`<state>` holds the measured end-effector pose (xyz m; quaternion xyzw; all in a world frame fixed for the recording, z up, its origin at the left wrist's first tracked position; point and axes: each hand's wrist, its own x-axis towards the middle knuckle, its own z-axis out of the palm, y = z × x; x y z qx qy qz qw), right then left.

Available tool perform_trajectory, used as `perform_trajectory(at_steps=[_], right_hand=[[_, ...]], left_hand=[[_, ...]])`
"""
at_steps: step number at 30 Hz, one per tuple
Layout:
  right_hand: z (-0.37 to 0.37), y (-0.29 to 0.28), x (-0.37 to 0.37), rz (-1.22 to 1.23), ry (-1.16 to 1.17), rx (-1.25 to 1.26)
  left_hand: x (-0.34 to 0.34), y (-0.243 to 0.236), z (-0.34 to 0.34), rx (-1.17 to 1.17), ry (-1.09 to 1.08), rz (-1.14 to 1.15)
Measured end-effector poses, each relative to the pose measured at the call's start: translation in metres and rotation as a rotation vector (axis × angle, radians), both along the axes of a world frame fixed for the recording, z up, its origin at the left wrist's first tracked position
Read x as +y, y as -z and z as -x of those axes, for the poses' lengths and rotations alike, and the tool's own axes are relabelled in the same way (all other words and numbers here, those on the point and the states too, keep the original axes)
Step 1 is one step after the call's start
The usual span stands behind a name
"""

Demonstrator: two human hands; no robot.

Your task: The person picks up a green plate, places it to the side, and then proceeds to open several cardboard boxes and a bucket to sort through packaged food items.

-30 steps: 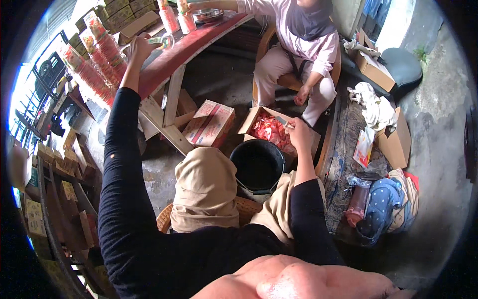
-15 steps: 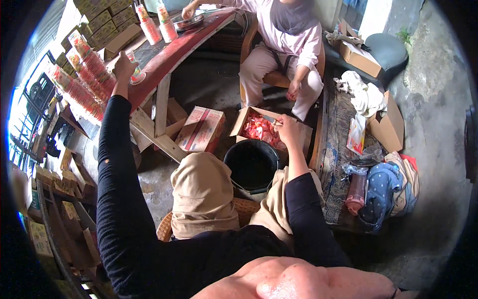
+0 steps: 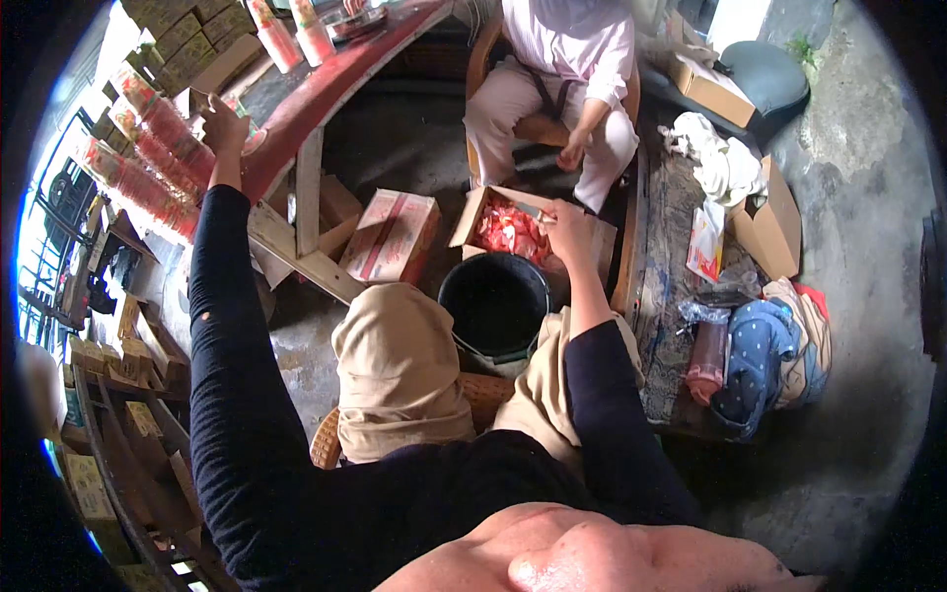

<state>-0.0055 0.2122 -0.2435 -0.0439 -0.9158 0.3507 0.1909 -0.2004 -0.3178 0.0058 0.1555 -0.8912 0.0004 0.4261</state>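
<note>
My left hand (image 3: 225, 130) reaches out to the red-edged table, its fingers curled round a clear printed plastic cup (image 3: 254, 138). Right beside it lean tall stacks of red-and-clear plastic cups (image 3: 148, 163). Over an open cardboard box, my right hand (image 3: 569, 234) is closed with the fingertips pinched; what they hold is too small to make out. Red and whitish scraps (image 3: 508, 232) fill that box (image 3: 466, 219). A black bucket (image 3: 493, 306) stands between my knees, just in front of the box.
Across from me sits a person (image 3: 567, 89) in pale clothes, one hand at a metal bowl (image 3: 357, 25) on the table (image 3: 326, 104). A closed carton (image 3: 392, 235) lies left of the open box. Cloths (image 3: 755, 360) and another carton (image 3: 769, 232) rest on the patterned mat at right.
My left hand has shifted slightly left with the cup, toward the stacks. A flat blade-like thing seen by my right hand earlier no longer shows clearly. The whole view has tilted a little.
</note>
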Motion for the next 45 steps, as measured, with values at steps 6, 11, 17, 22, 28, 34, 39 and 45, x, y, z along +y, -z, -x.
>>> perform_trajectory(at_steps=[6,11,17,22,28,34,39,45], right_hand=[[-0.001,0.004,-0.008,0.007,-0.06,-0.07],[0.002,0.014,0.0,-0.031,-0.06,-0.101],[-0.002,0.007,-0.024,-0.097,0.049,-0.206],[-0.002,0.013,0.002,-0.147,0.028,-0.266],[0.0,0.006,-0.004,-0.173,-0.064,-0.351],[0.005,0.002,-0.012,-0.16,-0.144,-0.401],[0.003,0.013,-0.004,-0.201,-0.181,-0.417],[0.007,0.025,-0.002,-0.154,-0.298,-0.455]], left_hand=[[0.038,0.006,-0.014,0.192,0.182,0.257],[0.134,0.054,-0.022,0.003,0.279,0.115],[0.199,0.187,-0.042,-0.269,0.688,-0.236],[0.276,0.279,-0.083,-0.778,0.871,-0.395],[0.217,0.345,-0.05,-1.193,0.795,-0.492],[0.113,0.452,-0.039,-1.088,0.349,-0.283],[0.102,0.557,-0.012,-1.061,0.134,-0.008],[0.029,0.661,0.022,-1.103,0.007,0.696]])
